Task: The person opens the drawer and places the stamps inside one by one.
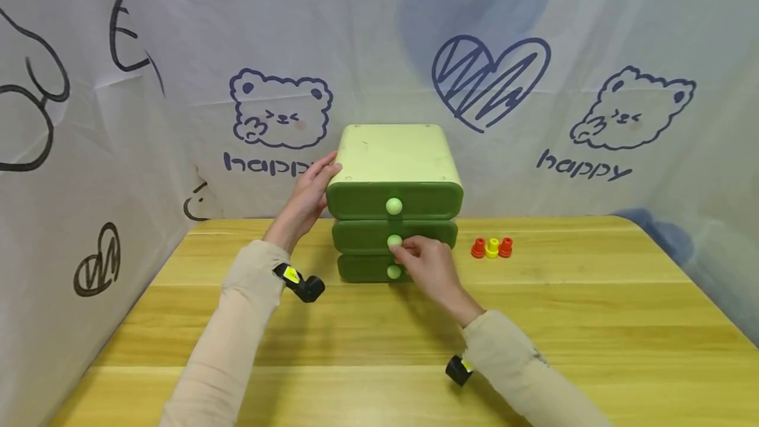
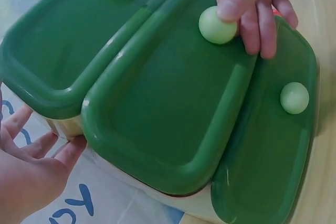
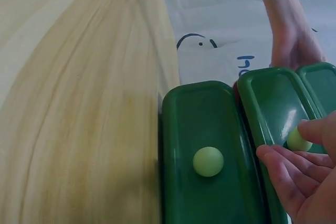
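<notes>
Head view: near the far edge of the surface (image 1: 593, 335), the cabinet (image 1: 394, 155) is touched by the left hand (image 1: 307, 198), fingers spread, and its middle knob (image 1: 394, 240) pinched by the right hand (image 1: 435, 273), so it could be dragged forward if weakly braced.

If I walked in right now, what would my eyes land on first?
Probably the green chest on the table, with the right hand pinching its middle knob and the left hand touching its left side. Then come three bright pegs, two red and one yellow, to the right of it. Behind, a scribbled heart stands out on the sheet.
</notes>
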`<act>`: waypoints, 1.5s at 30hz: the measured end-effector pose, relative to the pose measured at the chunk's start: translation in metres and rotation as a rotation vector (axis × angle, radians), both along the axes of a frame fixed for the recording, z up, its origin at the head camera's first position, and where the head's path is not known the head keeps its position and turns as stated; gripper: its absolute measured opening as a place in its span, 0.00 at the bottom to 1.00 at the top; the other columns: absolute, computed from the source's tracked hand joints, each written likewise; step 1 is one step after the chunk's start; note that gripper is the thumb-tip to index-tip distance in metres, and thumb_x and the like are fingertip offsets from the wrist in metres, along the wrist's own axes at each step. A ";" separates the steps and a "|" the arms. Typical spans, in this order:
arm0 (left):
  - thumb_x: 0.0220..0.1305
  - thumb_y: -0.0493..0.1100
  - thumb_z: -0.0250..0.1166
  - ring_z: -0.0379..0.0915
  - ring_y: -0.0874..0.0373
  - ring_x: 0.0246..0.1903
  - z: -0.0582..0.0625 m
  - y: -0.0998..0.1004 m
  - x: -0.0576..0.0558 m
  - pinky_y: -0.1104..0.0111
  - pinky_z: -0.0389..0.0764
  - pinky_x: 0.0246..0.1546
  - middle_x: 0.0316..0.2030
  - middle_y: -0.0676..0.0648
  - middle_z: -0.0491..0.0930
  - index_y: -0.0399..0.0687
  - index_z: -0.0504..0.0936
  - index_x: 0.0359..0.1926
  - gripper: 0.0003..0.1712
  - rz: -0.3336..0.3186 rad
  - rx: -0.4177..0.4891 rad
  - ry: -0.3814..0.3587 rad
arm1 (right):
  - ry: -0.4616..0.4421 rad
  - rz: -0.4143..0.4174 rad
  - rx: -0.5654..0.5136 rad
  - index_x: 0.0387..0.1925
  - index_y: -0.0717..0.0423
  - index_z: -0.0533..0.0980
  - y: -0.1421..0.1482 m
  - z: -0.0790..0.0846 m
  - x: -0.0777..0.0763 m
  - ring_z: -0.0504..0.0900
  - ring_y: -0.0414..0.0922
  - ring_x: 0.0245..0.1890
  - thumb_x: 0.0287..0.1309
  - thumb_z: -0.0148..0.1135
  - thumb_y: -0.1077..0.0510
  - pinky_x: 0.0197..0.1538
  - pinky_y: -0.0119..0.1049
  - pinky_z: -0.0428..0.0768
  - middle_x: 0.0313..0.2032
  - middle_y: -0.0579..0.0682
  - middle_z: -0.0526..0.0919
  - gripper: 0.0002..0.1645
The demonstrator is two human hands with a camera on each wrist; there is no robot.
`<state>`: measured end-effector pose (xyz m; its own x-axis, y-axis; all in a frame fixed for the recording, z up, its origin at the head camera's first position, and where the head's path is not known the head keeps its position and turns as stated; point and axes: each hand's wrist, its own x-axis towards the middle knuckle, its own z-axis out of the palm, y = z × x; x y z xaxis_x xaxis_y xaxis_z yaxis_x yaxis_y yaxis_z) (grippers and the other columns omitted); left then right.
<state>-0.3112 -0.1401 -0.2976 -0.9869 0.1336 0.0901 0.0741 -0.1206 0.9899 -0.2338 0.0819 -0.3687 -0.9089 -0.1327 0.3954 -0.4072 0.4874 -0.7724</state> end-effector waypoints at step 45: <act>0.71 0.49 0.55 0.62 0.50 0.62 0.000 -0.002 0.000 0.60 0.69 0.61 0.71 0.45 0.55 0.52 0.57 0.74 0.34 0.012 -0.013 0.013 | -0.472 0.036 -0.200 0.25 0.69 0.83 -0.003 -0.051 -0.012 0.84 0.46 0.22 0.63 0.63 0.55 0.24 0.35 0.83 0.22 0.54 0.84 0.19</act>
